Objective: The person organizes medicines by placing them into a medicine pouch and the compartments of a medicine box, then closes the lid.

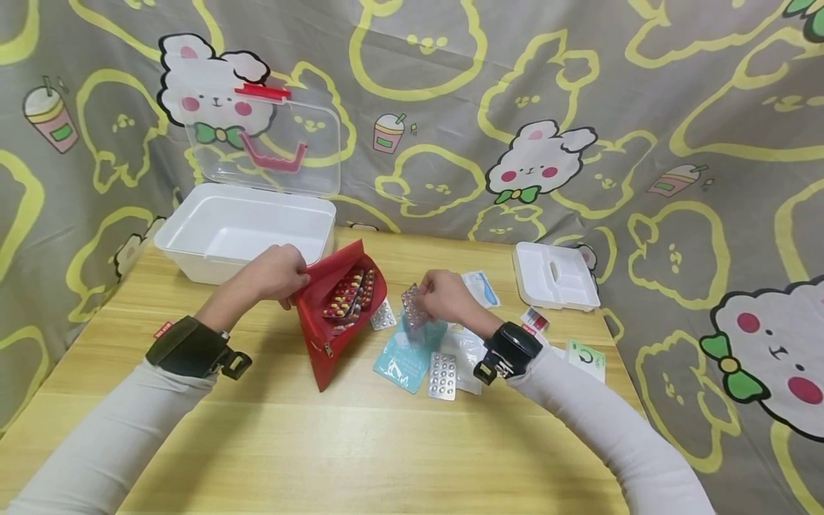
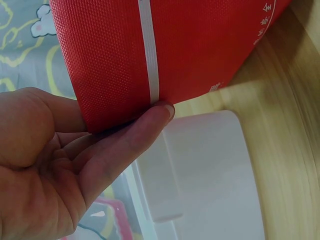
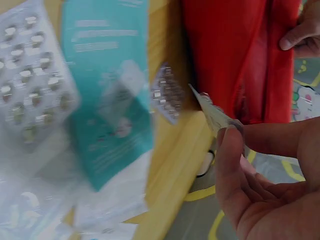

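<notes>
My left hand (image 1: 281,273) grips the edge of a red zip pouch (image 1: 310,330) and holds its mouth wide. Inside the pouch lie several blister packs of red-and-yellow capsules (image 1: 346,295). In the left wrist view, thumb and fingers pinch the red fabric (image 2: 110,65) beside a white stripe. My right hand (image 1: 444,295) pinches a blister pack (image 1: 413,304) to the right of the pouch, above a teal packet (image 1: 400,361). The right wrist view shows this held pack (image 3: 212,111) nearly edge-on between thumb and fingers, close to the red pouch.
A white box (image 1: 247,222) with a raised clear lid (image 1: 270,150) stands at the back left. Two silver blister packs, one by the pouch (image 1: 383,315) and one nearer me (image 1: 442,376), lie on the table. A white compartment tray (image 1: 556,277) and a green-and-white box (image 1: 586,359) are at right.
</notes>
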Available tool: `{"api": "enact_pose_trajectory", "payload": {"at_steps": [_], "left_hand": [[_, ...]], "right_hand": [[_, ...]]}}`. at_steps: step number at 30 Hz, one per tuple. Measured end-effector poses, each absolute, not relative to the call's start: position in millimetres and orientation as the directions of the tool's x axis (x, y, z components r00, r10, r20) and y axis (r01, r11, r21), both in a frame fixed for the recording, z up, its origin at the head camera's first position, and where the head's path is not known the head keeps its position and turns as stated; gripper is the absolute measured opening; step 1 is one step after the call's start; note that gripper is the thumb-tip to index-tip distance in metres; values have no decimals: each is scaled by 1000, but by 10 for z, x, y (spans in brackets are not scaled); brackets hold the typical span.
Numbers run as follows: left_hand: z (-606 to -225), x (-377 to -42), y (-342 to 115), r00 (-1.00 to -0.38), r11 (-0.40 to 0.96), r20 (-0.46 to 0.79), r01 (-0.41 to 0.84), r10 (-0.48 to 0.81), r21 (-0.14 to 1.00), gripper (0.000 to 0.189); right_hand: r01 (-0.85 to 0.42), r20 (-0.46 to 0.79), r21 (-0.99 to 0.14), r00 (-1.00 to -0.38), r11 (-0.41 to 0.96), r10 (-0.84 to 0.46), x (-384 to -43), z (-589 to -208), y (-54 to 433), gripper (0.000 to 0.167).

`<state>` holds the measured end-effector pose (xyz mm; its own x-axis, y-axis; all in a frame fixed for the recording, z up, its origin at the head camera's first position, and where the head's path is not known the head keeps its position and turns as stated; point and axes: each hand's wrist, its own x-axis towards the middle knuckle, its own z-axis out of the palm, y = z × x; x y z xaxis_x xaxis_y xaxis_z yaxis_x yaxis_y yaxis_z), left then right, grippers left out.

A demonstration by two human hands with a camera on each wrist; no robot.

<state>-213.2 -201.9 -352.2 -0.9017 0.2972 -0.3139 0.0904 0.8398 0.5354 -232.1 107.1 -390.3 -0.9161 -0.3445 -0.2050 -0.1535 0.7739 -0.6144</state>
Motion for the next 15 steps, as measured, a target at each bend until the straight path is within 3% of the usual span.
{"api": "enact_pose_trajectory", "payload": {"at_steps": [15], "left_hand": [[-3522,-2087,-2033,-908,827,-323,45,268,560,32]], "right_hand": [[-143,-141,-742,-922,655,-361,-2472,-3698,563,14]]}}
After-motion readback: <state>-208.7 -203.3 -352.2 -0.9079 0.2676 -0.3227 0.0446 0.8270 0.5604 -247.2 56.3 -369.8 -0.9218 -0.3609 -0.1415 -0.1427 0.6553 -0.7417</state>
